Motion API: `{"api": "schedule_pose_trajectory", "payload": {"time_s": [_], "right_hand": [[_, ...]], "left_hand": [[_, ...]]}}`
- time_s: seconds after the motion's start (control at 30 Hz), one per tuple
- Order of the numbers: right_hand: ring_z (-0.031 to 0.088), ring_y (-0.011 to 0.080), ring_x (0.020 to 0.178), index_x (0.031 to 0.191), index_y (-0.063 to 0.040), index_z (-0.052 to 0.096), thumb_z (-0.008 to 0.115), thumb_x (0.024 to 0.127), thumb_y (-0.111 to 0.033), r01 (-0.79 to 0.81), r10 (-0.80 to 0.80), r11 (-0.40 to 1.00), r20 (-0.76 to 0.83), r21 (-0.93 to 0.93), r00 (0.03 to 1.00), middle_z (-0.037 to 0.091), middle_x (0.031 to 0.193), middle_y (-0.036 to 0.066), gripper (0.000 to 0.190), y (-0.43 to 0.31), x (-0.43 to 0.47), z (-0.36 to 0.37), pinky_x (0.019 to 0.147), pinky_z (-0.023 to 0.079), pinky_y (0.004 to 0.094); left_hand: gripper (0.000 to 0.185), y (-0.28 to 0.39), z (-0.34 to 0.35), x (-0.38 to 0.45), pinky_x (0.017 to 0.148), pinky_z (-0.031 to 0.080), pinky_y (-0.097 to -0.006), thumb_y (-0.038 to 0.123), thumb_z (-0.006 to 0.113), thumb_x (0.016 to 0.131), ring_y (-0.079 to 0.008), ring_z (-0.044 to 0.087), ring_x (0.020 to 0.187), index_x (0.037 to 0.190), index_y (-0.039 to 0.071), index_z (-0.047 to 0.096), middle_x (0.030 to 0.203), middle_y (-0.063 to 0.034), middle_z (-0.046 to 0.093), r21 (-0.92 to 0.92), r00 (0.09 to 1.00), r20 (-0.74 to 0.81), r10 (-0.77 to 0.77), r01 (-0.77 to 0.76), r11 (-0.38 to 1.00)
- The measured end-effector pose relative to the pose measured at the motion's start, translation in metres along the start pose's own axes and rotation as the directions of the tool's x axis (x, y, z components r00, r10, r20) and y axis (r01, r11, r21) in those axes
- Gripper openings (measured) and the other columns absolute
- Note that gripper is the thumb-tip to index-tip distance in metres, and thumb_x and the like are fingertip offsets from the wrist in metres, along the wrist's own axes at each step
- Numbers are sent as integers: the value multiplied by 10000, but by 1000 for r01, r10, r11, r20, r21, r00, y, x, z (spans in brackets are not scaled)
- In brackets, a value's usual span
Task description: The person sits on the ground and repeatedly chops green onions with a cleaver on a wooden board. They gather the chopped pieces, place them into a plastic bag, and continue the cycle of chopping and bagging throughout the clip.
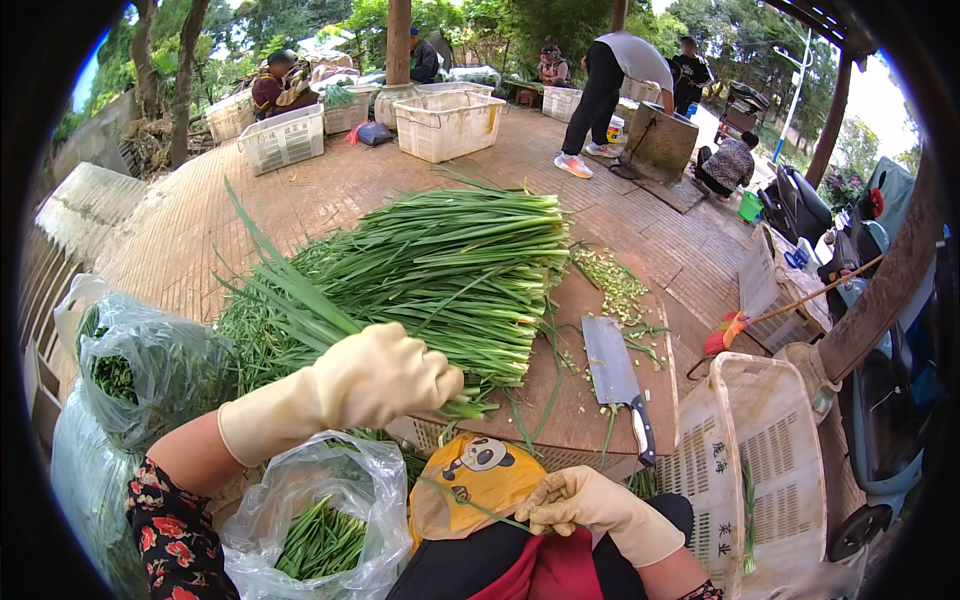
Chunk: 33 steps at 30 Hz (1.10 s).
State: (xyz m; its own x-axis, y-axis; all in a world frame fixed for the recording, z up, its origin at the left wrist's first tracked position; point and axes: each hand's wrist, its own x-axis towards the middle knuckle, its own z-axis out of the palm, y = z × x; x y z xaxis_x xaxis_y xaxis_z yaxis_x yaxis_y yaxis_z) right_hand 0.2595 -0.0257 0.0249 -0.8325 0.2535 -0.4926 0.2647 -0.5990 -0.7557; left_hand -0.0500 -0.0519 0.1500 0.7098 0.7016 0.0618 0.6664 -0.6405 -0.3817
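Observation:
My left hand (386,375), in a cream rubber glove, is closed around a bunch of green Chinese chives (300,296), its leaves pointing up and left. A large pile of chives (450,277) lies just beyond on a board (570,420), pale cut ends to the right. My right hand (581,506), gloved too, pinches a single green leaf (480,506) above my lap, over the edge of a yellow cloth with a panda print (480,472). A cleaver (611,364) lies flat on the board near chopped stem ends (615,281).
An open plastic bag (315,495) with chives stands at lower left, beside more filled bags (161,367). White plastic crates (780,450) stand at right; others (450,124) are farther back. Several people are in the background, one bending at a concrete basin (656,142).

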Motion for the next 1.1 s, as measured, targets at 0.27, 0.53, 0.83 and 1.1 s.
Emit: {"api": "schedule_pose_trajectory", "payload": {"time_s": [0.27,0.53,0.83,1.1], "right_hand": [[666,72,715,1048,-124,710,623,896,-258,-349,346,604,-159,-716,925,721,854,-31,220,65,21,-16,718,507,240],[687,146,760,1040,-15,668,600,909,-307,-353,346,657,-149,-666,926,724,934,45,328,70,11,-37,766,542,292],[703,325,957,1009,-45,716,726,820,-270,-572,187,-66,-573,-818,798,726,996,159,294,112,26,-70,790,561,426],[704,318,938,1182,42,648,668,879,-147,-545,-417,398,-674,-738,609,706,1022,210,358,76,4,-54,794,550,359]], "left_hand": [[224,-167,68,145,871,460,-399,232,661,884,-304,586,1070,1048,80,650,1173,-106,616,-73,750,-594,-292,311,948],[489,-143,135,199,938,497,-396,265,669,929,-380,626,1102,1326,21,523,1151,-223,666,-607,664,-227,-712,475,637],[783,-105,54,76,1062,431,-423,238,801,768,-404,529,1245,1422,10,435,1356,-249,542,-394,761,-456,-461,292,871],[358,167,84,-184,780,551,-377,334,648,857,-291,711,849,988,12,736,924,-180,725,-387,167,852,-496,839,-383]]}}
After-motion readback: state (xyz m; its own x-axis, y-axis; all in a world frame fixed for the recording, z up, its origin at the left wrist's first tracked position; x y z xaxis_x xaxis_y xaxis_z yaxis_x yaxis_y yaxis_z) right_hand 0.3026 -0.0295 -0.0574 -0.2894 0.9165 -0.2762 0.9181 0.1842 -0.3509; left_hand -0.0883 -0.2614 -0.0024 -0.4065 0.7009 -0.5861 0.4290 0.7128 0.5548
